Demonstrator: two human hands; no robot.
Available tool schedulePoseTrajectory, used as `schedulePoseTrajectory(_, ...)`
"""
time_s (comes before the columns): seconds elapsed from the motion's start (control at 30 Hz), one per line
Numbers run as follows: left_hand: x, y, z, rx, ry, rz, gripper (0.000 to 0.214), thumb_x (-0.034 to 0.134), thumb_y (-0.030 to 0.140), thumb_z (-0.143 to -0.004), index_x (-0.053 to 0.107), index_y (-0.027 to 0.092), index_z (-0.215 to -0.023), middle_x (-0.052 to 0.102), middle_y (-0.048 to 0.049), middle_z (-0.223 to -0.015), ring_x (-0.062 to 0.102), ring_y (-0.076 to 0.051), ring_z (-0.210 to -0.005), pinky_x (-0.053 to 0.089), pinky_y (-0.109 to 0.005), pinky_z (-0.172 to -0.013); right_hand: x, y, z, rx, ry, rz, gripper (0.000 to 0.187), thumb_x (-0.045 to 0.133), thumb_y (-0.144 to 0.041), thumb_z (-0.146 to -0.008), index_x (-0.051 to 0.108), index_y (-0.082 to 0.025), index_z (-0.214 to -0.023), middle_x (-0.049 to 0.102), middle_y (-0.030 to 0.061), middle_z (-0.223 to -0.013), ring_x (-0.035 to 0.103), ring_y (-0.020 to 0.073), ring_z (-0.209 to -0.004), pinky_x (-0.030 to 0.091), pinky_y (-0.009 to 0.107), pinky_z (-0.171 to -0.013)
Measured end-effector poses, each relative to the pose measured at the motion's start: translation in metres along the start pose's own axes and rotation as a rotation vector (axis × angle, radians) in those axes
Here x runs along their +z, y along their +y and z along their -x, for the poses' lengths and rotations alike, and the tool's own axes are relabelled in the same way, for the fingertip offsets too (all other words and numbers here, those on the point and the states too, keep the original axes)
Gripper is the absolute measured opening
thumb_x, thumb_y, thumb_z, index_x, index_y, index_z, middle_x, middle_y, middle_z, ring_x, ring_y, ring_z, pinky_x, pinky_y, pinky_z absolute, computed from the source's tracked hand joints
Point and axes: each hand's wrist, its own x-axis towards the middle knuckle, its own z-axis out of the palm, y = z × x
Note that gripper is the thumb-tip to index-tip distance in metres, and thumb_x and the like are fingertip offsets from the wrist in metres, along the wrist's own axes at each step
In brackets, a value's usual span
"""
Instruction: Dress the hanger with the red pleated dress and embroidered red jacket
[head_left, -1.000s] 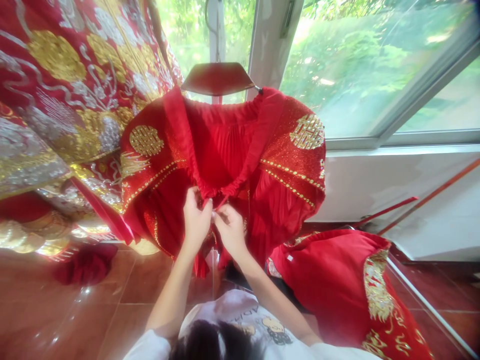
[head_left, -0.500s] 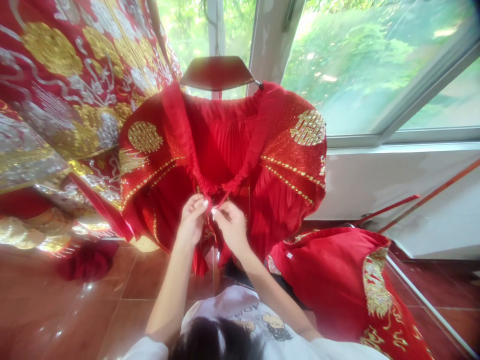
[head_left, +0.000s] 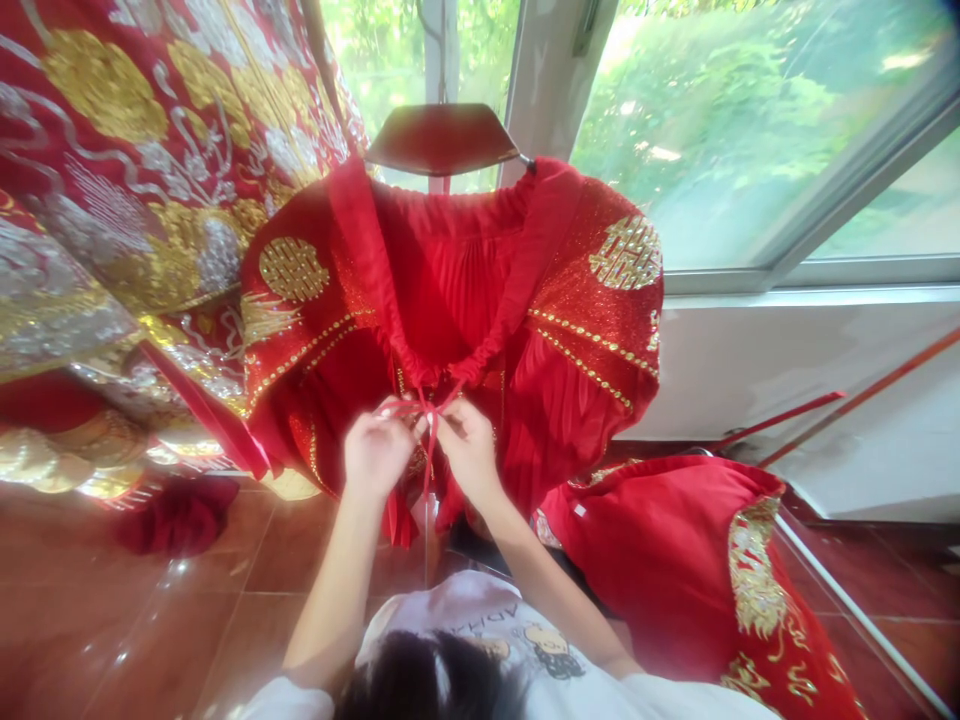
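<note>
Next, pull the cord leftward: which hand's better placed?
Left hand, likely: its fingers are on the red cord left of the crossing; the right hand sits right of it.

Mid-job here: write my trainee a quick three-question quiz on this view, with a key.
1. True or false: the left hand is gripping the hanger.
2. Fill in the blank: the two round emblems on the red pleated garment are ____ in colour.
3. Multiple choice: in the view, the hanger appears (A) below the left hand, (B) above the left hand, (C) on the floor.

Key: 1. False, it holds the red cord. 2. Gold. 3. B.
</note>
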Motion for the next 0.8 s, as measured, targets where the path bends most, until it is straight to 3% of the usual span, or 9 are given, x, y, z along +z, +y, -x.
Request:
schedulePoseTrajectory(0.07, -0.007, -0.003, 0.003, 0.062, -0.034, 0.097, 0.026, 0.056, 0.042, -0.072, 0.045, 0.021, -0.061, 0.058, -0.0055, -0.082, 0.058, -0.019, -0.083, 0.051, -0.039, -0.080, 0.002, -0.001, 0.000, 0.005, -0.021, -0.021, 0.015, 0.064, -0.033, -0.076, 0.056, -0.020, -0.072, 0.063, -0.0009, -0.069, 0.061, 0.0137, -0.067, 0.051, 0.027, -0.064)
schedulePoseTrajectory(0.2, -0.015, -0.014, 0.005, 0.275, 0.014, 0.085, 0.037, 0.051, 0.061, -0.079, 0.064, 0.027, -0.078, 0.062, -0.0035, -0.094, 0.056, -0.017, -0.088, 0.049, -0.039, -0.086, 0.005, -0.002, -0.001, 0.006, -0.055, -0.040, 0.015, 0.063, -0.032, -0.075, 0.055, -0.020, -0.071, 0.061, -0.0015, -0.066, 0.059, 0.0132, -0.064, 0.049, 0.026, -0.062)
schedulePoseTrajectory(0.37, -0.009, 0.007, 0.013, 0.446, 0.080, 0.114, 0.031, 0.057, 0.059, -0.078, 0.069, 0.047, -0.103, 0.065, 0.0033, -0.111, 0.057, -0.015, -0.091, 0.049, -0.032, -0.082, -0.001, -0.002, -0.002, 0.048, -0.059, -0.035, 0.018, 0.065, -0.034, -0.074, 0.056, -0.020, -0.071, 0.059, -0.0019, -0.066, 0.054, 0.0114, -0.060, 0.046, 0.024, -0.058)
schedulePoseTrajectory(0.5, -0.010, 0.044, 0.030, 0.723, 0.152, 0.097, 0.040, 0.059, 0.051, -0.071, 0.070, 0.039, -0.108, 0.067, 0.0027, -0.102, 0.057, -0.014, -0.081, 0.050, -0.028, -0.071, -0.008, -0.003, -0.004, 0.091, -0.036, -0.066, 0.021, 0.067, -0.036, -0.073, 0.054, -0.019, -0.071, 0.057, -0.0034, -0.063, 0.051, 0.0094, -0.058, 0.042, 0.022, -0.056)
schedulePoseTrajectory(0.63, -0.026, 0.061, 0.041, 0.969, 0.430, -0.093, 0.042, 0.050, 0.047, -0.077, 0.075, 0.017, -0.091, 0.064, -0.0028, -0.079, 0.057, -0.012, -0.073, 0.048, -0.022, -0.063, -0.011, -0.009, -0.003, 0.109, -0.036, -0.078, 0.024, 0.068, -0.037, -0.073, 0.053, -0.019, -0.072, 0.054, -0.0049, -0.061, 0.045, 0.0077, -0.053, 0.039, 0.021, -0.053)
schedulePoseTrajectory(0.67, -0.029, 0.063, 0.041, 1.054, 0.369, -0.169, 0.049, 0.044, 0.052, -0.082, 0.076, 0.016, -0.090, 0.065, -0.0036, -0.080, 0.058, -0.013, -0.076, 0.049, -0.022, -0.066, -0.012, -0.012, -0.003, 0.102, -0.044, -0.068, 0.024, 0.068, -0.038, -0.074, 0.053, -0.019, -0.071, 0.053, -0.0050, -0.060, 0.045, 0.0077, -0.053, 0.038, 0.021, -0.052)
schedulePoseTrajectory(0.7, -0.032, 0.066, 0.040, 1.113, 0.212, -0.261, 0.058, 0.037, 0.059, -0.086, 0.076, 0.017, -0.090, 0.067, -0.0045, -0.083, 0.060, -0.014, -0.080, 0.050, -0.023, -0.069, -0.012, -0.015, -0.002, 0.093, -0.053, -0.055, 0.025, 0.067, -0.038, -0.074, 0.052, -0.019, -0.070, 0.053, -0.0049, -0.060, 0.045, 0.0078, -0.053, 0.038, 0.021, -0.052)
schedulePoseTrajectory(0.77, -0.035, 0.075, 0.033, 1.089, -0.249, -0.454, 0.076, 0.024, 0.078, -0.083, 0.077, 0.024, -0.085, 0.069, -0.0054, -0.083, 0.063, -0.018, -0.080, 0.053, -0.029, -0.072, -0.014, -0.022, -0.002, 0.069, -0.076, -0.032, 0.024, 0.067, -0.037, -0.074, 0.052, -0.019, -0.068, 0.053, -0.0045, -0.059, 0.046, 0.0083, -0.053, 0.039, 0.021, -0.052)
schedulePoseTrajectory(0.8, -0.035, 0.080, 0.029, 0.985, -0.511, -0.551, 0.081, 0.022, 0.087, -0.076, 0.077, 0.027, -0.079, 0.070, -0.0064, -0.079, 0.064, -0.021, -0.076, 0.054, -0.033, -0.070, -0.015, -0.026, -0.002, 0.057, -0.090, -0.021, 0.024, 0.067, -0.037, -0.074, 0.052, -0.019, -0.067, 0.053, -0.0043, -0.059, 0.047, 0.0085, -0.053, 0.039, 0.021, -0.052)
